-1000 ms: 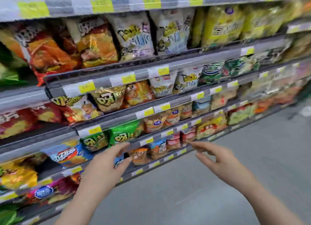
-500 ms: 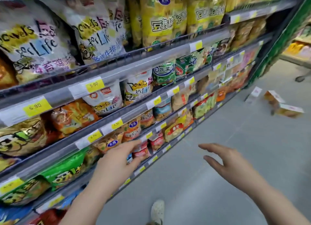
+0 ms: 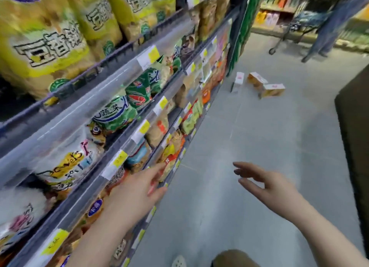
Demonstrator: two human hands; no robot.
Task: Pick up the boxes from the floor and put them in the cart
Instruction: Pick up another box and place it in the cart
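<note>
Three boxes lie on the grey floor far ahead, near the shelf's end: a white box (image 3: 238, 81) closest to the shelf, an orange box (image 3: 256, 80) beside it, and a second orange box (image 3: 272, 90) to its right. A shopping cart (image 3: 293, 29) stands further back at the upper right, partly blurred. My left hand (image 3: 137, 190) is held out low beside the shelf, fingers straight, holding nothing. My right hand (image 3: 265, 184) hovers over the floor with relaxed, spread fingers, also empty. Both hands are well short of the boxes.
A long shelf unit (image 3: 111, 98) full of snack bags runs along the left. A dark unit (image 3: 355, 138) edges the aisle on the right. A person in blue trousers (image 3: 327, 32) stands by the cart. My shoe (image 3: 179, 261) shows at the bottom.
The view has swung right along the aisle; the boxes, cart and a person have come into sight and the boxes look nearer. Both hands stay held out, empty.
</note>
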